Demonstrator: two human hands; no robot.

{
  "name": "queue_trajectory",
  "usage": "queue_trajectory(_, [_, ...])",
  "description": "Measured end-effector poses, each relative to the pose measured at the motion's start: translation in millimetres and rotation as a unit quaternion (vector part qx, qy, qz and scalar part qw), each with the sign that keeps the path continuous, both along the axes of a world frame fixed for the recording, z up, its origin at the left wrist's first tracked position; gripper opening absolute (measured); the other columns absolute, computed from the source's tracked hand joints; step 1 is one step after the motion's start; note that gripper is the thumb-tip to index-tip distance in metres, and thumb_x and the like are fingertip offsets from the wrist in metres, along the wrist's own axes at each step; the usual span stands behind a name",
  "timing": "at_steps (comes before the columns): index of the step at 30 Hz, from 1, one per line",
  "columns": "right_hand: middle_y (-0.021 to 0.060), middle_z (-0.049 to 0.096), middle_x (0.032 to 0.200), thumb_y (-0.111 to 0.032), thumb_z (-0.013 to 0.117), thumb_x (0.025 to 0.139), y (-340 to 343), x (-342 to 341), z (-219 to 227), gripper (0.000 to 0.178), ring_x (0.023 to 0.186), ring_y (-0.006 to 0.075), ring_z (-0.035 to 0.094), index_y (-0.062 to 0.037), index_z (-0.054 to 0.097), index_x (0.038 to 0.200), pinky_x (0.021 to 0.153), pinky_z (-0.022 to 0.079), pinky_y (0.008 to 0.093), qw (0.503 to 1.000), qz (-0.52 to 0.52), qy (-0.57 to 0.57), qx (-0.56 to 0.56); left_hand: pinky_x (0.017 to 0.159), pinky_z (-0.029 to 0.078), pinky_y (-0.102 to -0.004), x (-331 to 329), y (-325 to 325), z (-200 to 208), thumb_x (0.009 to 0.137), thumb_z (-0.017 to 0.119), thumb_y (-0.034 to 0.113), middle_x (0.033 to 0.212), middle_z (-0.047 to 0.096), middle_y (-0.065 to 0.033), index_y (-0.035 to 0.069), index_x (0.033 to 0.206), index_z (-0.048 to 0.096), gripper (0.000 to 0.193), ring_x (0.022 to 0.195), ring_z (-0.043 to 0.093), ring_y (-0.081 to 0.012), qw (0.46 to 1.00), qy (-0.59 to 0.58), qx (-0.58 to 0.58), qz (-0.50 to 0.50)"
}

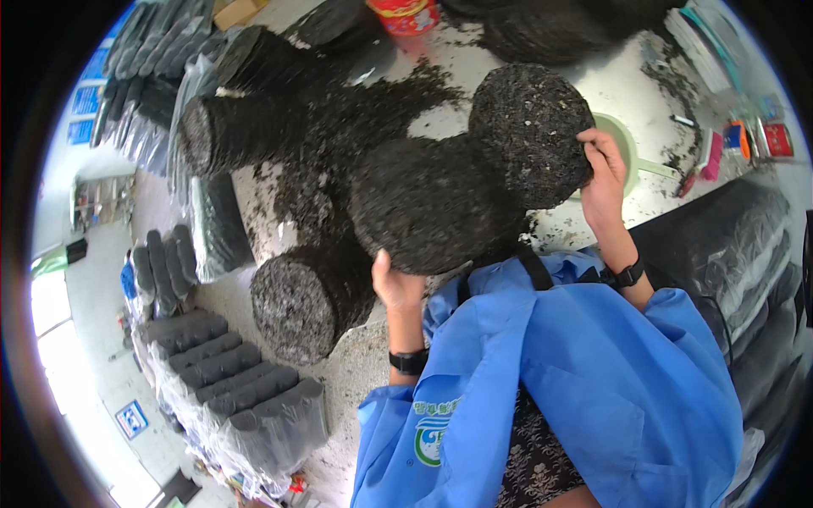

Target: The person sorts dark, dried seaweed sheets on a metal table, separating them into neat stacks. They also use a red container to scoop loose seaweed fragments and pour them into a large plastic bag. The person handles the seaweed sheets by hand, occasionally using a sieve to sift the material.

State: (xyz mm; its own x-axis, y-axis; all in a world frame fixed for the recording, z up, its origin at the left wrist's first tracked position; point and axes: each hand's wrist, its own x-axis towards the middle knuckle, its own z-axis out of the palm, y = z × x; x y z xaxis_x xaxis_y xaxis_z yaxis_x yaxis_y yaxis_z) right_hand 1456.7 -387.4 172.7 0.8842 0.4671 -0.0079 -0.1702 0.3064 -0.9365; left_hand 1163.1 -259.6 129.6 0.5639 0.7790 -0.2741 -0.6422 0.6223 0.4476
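A round, blackish disc of what looks like dried seaweed is tilted up in front of me. My left hand grips its lower edge, thumb on the face and the other fingers mostly hidden behind. Further right, my right hand pinches the right edge of a second seaweed disc, which shows pale specks. The two discs overlap a little in view, the left one nearer me. Beside my left hand lies a roll-like stack of such discs, its round end facing me.
More stacks and loose dark scraps cover the table's left and far side. A red bucket stands at the far edge. Behind the right disc sits a pale green handled bowl. Plastic-bagged dark rolls stand at lower left; others lie right.
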Motion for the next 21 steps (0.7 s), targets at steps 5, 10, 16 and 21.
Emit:
queue_trajectory(5, [0.0008, 0.06, 0.094, 0.002, 0.055, 0.085, -13.6, 19.2, -14.6, 0.012, 0.087, 0.008, 0.053, -0.0019, 0.063, 0.093, 0.08, 0.041, 0.0229, 0.997, -0.001, 0.069, 0.018, 0.104, 0.036, -0.0505, -6.5, 6.3, 4.4, 0.08, 0.062, 0.034, 0.13, 0.053, -0.0126, 0.005, 0.129, 0.05, 0.057, 0.12, 0.048, -0.0327, 0.999, -0.023, 0.006, 0.031])
queue_trajectory(10, [-0.0016, 0.057, 0.091, 0.009, 0.064, 0.079, -16.7, 21.8, -18.9, 0.019, 0.082, 0.006, 0.05, -0.003, 0.062, 0.094, 0.077, 0.04, 0.0203, 0.999, -0.005, 0.035, 0.037, 0.097, 0.043, -0.0514, 6.2, 6.3, 21.3, 0.08, 0.059, 0.031, 0.125, 0.056, -0.0149, 0.003, 0.126, 0.052, 0.055, 0.113, 0.054, -0.0352, 0.999, -0.048, 0.005, 0.025])
queue_trajectory(16, [0.0014, 0.061, 0.096, 0.005, 0.062, 0.083, -16.1, 22.8, -12.0, 0.018, 0.087, 0.0081, 0.055, -0.0006, 0.064, 0.1, 0.078, 0.044, 0.0211, 1.0, -0.005, 0.006, 0.008, 0.098, 0.041, -0.0528, -6.9, 17.3, 1.9, 0.078, 0.057, 0.035, 0.126, 0.055, -0.0143, 0.006, 0.125, 0.054, 0.055, 0.115, 0.052, -0.0357, 0.999, -0.009, -0.006, 0.052])
queue_trajectory(21, [0.0013, 0.062, 0.096, 0.002, 0.059, 0.087, -19.0, 21.7, -10.7, 0.014, 0.087, 0.0068, 0.054, -0.0001, 0.065, 0.099, 0.077, 0.042, 0.0204, 0.999, 0.02, -0.016, -0.019, 0.099, 0.04, -0.0526, -4.8, 15.3, 5.8, 0.078, 0.056, 0.033, 0.125, 0.056, -0.0141, 0.005, 0.124, 0.054, 0.054, 0.114, 0.052, -0.0355, 0.998, -0.058, 0.005, 0.024])
